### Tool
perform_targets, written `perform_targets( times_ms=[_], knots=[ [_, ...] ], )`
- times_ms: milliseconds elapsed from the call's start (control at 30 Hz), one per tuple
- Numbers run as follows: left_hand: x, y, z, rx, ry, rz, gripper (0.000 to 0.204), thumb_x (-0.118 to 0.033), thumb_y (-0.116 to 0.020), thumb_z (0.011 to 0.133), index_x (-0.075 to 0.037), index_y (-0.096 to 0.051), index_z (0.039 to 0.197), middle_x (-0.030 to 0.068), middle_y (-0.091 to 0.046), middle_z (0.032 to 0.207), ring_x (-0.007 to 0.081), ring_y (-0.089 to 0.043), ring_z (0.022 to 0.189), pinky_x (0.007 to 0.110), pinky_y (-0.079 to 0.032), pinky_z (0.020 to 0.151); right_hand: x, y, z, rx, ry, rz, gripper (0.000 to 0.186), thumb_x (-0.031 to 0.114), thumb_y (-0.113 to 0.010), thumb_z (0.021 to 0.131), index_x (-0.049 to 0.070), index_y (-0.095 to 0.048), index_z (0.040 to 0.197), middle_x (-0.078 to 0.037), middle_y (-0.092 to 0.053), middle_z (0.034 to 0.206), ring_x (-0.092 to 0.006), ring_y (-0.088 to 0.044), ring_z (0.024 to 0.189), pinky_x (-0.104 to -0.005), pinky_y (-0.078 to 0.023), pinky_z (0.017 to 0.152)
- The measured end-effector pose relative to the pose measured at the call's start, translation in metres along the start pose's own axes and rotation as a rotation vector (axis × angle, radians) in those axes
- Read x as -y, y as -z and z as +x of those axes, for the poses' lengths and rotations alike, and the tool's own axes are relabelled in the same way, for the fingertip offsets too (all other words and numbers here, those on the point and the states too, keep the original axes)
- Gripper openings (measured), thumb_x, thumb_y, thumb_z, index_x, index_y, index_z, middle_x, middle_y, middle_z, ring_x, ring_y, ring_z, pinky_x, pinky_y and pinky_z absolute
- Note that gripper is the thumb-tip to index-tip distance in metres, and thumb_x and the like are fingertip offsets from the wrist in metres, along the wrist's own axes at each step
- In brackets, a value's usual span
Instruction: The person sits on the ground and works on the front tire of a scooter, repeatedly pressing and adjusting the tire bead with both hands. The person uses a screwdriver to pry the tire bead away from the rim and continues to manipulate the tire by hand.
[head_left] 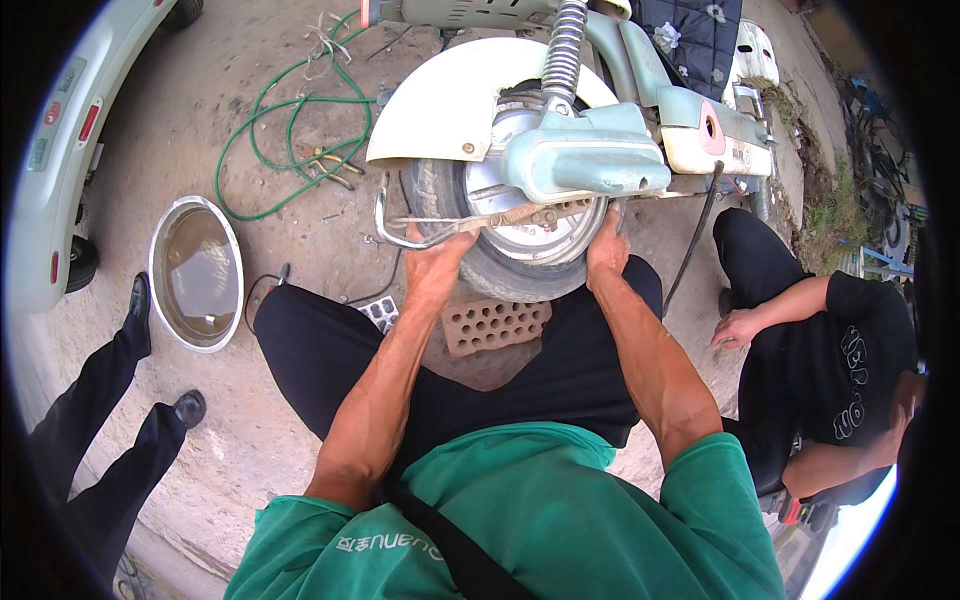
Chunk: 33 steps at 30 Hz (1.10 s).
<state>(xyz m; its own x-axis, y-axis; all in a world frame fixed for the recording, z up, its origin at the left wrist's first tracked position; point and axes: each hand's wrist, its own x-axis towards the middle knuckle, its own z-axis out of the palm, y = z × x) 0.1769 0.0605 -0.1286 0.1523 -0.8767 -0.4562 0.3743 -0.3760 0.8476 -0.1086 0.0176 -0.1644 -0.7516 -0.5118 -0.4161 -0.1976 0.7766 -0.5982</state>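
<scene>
Head view: wheel (pixel 478 268) sits under the scooter's white fender (pixel 430 112); my right hand (pixel 606 246) grasps its right edge, while my left hand (pixel 437 257) is at its left edge by the metal stand (pixel 430 241), fingers partly hidden, so I cannot tell whether it grips wheel or stand. On the ground (pixel 320 240): brick (pixel 497 328) by the wheel's near edge, basin (pixel 154 262) at left, green hose (pixel 222 190) beyond.

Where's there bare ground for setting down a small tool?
One patch lies between the white car and green hose; a narrower one, between the right forearm and the other person's hand. It's crowded around the wheel: left hand, right hand, perforated brick.
</scene>
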Motion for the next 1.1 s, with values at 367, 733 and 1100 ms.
perform_targets(
  times_ms=[367,733,1100],
  knots=[
    [0.012,-0.006,0.007,0.044,-0.055,-0.187,0.074,-0.011,-0.086,0.087,0.006,-0.049,0.148,0.0147,-0.071,0.129,0.0214,-0.068,0.116,0.035,-0.052,0.106,-0.004,0.0,-0.014,0.098,-0.326,0.433,0.109,0.08,-0.055,0.101,-0.019,-0.055,0.147,-0.028,-0.064,0.15,-0.0388,-0.066,0.131,-0.044,-0.053,0.111],
    [0.017,0.002,-0.007,-0.061,0.053,-0.119,0.091,-0.014,-0.089,0.086,0.005,-0.037,0.159,0.0196,-0.066,0.138,0.0255,-0.066,0.123,0.038,-0.051,0.109,-0.005,-0.008,-0.034,0.132,-0.321,0.479,0.111,0.082,-0.056,0.099,-0.019,-0.058,0.144,-0.026,-0.069,0.141,-0.0342,-0.072,0.122,-0.0436,-0.058,0.104],
    [-0.018,-0.013,-0.012,-0.022,0.06,-0.032,0.084,-0.021,-0.089,0.089,0.005,-0.041,0.153,0.02,-0.066,0.138,0.026,-0.065,0.127,0.041,-0.044,0.118,-0.01,-0.006,-0.014,0.048,-0.218,0.186,0.113,0.085,-0.049,0.099,-0.019,-0.064,0.138,-0.03,-0.07,0.139,-0.0423,-0.068,0.127,-0.0475,-0.052,0.11]
  ],
)
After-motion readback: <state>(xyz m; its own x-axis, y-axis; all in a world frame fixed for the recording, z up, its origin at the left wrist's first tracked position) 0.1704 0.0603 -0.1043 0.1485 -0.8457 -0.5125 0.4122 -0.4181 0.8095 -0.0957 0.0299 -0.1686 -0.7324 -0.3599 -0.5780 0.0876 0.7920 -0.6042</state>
